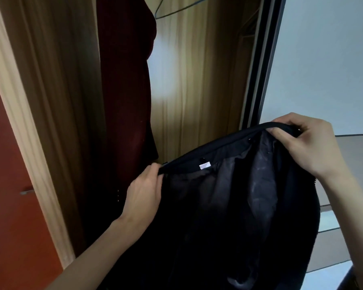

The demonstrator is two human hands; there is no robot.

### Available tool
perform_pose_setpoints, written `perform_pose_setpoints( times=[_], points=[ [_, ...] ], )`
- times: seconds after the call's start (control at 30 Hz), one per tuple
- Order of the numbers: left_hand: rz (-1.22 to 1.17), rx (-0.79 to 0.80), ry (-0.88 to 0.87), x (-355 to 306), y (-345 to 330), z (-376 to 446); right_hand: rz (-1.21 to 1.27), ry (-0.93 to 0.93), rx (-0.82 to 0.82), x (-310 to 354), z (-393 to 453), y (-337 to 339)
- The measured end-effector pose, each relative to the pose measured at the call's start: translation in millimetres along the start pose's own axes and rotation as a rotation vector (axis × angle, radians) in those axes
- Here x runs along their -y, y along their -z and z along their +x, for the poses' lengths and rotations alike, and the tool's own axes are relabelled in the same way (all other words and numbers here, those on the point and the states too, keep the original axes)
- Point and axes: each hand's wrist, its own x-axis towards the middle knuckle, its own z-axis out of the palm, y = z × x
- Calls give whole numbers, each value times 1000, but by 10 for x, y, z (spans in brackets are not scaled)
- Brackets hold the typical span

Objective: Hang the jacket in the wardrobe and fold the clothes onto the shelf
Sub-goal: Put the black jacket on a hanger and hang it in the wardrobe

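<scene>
A black jacket (235, 206) with a shiny dark lining and a small white label hangs open in front of me, held up by its collar edge. My left hand (144, 195) grips the collar's left end. My right hand (306, 143) pinches the collar's right end, higher up. The open wardrobe (197, 91) with light wooden walls lies straight behind the jacket. An empty dark wire hanger (176, 9) hangs at the top of the wardrobe.
A dark red garment (126, 91) hangs inside the wardrobe at the left. A red door with a metal handle (26, 192) stands at the far left. A dark sliding-door frame (260, 70) and pale panels lie on the right.
</scene>
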Motion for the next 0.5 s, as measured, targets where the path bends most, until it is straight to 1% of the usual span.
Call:
perform_pose_setpoints(
  times=[0.07,0.17,0.23,0.3,0.33,0.37,0.43,0.5],
  points=[
    [-80,25,-7,-63,128,128,-72,-11,21,-111,3,76],
    [-265,182,-33,-158,325,368,-220,-46,87,-295,18,163],
    [-278,230,-66,-215,431,539,-193,-68,126,-398,24,185],
    [-244,228,-96,-228,511,717,-87,-93,161,-478,31,200],
    [-187,208,-121,-213,548,808,-26,-105,186,-504,41,209],
    [-78,172,-166,-189,585,901,28,-112,217,-513,55,221],
    [211,43,-301,-145,655,1073,146,-125,296,-496,97,248],
    [409,-69,-372,-141,702,1197,306,-144,408,-422,145,268]
  ],
)
